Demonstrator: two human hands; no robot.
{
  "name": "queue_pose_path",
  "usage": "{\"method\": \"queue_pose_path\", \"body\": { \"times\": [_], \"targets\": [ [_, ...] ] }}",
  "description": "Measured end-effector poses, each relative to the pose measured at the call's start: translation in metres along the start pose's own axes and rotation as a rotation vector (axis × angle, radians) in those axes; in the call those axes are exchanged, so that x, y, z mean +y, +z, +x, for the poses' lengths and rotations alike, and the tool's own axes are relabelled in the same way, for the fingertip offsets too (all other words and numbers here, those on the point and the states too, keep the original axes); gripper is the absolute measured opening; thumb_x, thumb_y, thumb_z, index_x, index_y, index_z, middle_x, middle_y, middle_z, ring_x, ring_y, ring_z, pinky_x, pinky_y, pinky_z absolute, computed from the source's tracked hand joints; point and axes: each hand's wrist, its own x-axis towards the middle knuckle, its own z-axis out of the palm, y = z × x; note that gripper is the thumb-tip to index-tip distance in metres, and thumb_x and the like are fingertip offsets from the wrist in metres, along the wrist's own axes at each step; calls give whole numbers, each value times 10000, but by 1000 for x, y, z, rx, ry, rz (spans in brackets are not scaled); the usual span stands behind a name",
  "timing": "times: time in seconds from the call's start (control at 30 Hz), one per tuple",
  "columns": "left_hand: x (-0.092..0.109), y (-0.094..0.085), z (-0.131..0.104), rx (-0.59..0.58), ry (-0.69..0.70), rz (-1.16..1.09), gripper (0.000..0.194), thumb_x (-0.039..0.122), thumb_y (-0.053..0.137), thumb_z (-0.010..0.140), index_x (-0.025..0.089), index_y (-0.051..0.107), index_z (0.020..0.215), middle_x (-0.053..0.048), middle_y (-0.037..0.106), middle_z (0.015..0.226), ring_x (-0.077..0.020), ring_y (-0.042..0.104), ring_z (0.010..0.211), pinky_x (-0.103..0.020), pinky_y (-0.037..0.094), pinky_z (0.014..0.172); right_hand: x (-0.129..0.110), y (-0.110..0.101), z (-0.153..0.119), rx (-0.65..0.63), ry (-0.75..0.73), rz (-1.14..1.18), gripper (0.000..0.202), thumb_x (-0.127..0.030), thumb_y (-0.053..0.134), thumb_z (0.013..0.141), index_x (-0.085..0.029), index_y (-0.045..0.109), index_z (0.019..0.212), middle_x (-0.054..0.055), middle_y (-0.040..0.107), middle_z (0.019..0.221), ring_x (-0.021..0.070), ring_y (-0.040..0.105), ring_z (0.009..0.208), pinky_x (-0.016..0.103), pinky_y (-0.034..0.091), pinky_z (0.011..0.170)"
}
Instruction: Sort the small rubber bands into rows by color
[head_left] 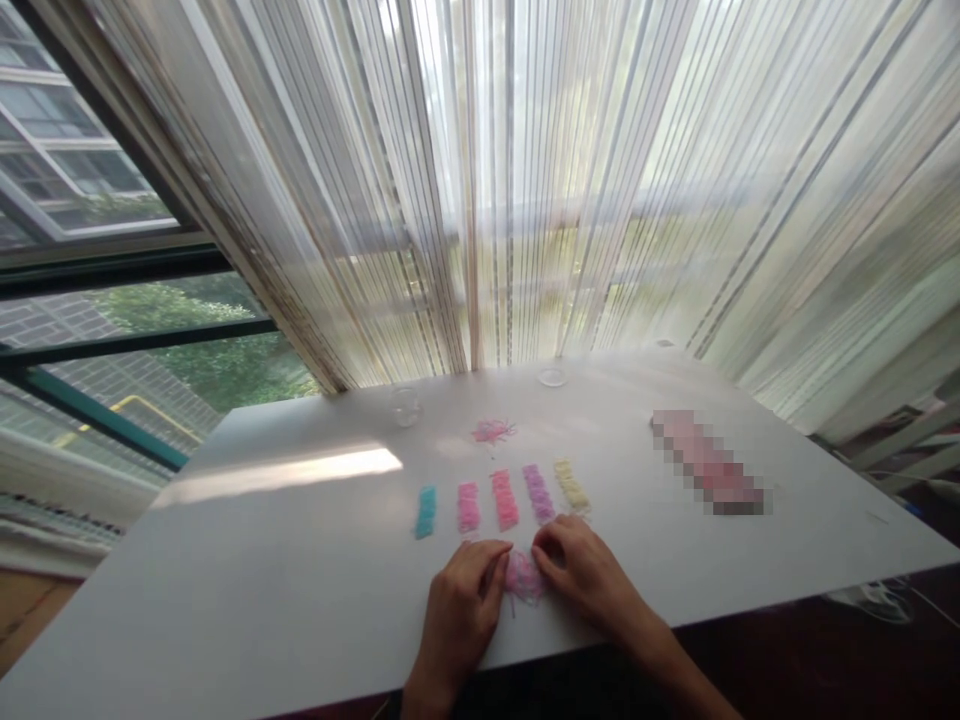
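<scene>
No text, label, brand, number or sign can be read anywhere in the frame.
</scene>
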Motion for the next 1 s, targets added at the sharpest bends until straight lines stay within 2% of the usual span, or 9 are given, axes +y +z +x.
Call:
{"method": "queue_pose_path", "body": {
  "times": [0.2, 0.4, 0.6, 0.73, 0.83, 1.0],
  "targets": [
    [-2, 1, -3, 67, 9, -29, 188, 265, 612, 997, 239, 718, 1150, -55, 787, 1028, -173, 742, 828, -272, 627, 740, -7, -5, -6, 9, -59, 62, 134, -196, 570, 949, -220, 662, 853, 46, 669, 877, 221, 638, 840, 357, 542, 798],
    [-1, 0, -5, 57, 144, -58, 188, 259, 576, 1026, 228, 753, 1084, -66, 792, 948, -183, 754, 848, -277, 627, 762, -21, -7, -11, -71, -91, 157, 139, -204, 544, 972, -227, 647, 882, 48, 665, 926, 215, 643, 869, 343, 549, 795],
    [-1, -1, -5, 96, 62, -100, 192, 284, 593, 1014, 214, 771, 999, -61, 793, 902, -156, 728, 733, -244, 611, 683, -23, -9, -9, -42, -98, 146, 130, -216, 555, 973, -228, 671, 916, 51, 670, 921, 217, 644, 875, 353, 552, 820],
    [-6, -17, -5, 199, -78, -102, 278, 415, 614, 995, 208, 792, 939, -50, 792, 864, -118, 657, 585, -207, 570, 563, -11, -16, -11, 55, -111, 130, 150, -256, 559, 977, -229, 703, 1010, 51, 675, 896, 217, 649, 843, 357, 554, 803],
    [-15, -38, -6, 283, -180, -61, 407, 568, 626, 948, 210, 811, 890, -38, 778, 785, -111, 595, 510, -206, 542, 509, 3, -21, -16, 84, -92, 118, 187, -307, 561, 988, -235, 723, 928, 46, 671, 849, 211, 649, 793, 347, 557, 769],
    [-30, -63, -7, 302, -309, 37, 534, 711, 626, 867, 216, 826, 862, -7, 712, 634, -114, 520, 450, -210, 505, 460, 16, -22, -23, 107, -72, 137, 232, -362, 552, 1000, -243, 737, 925, 42, 679, 820, 205, 653, 752, 330, 563, 725]
  ]
}}
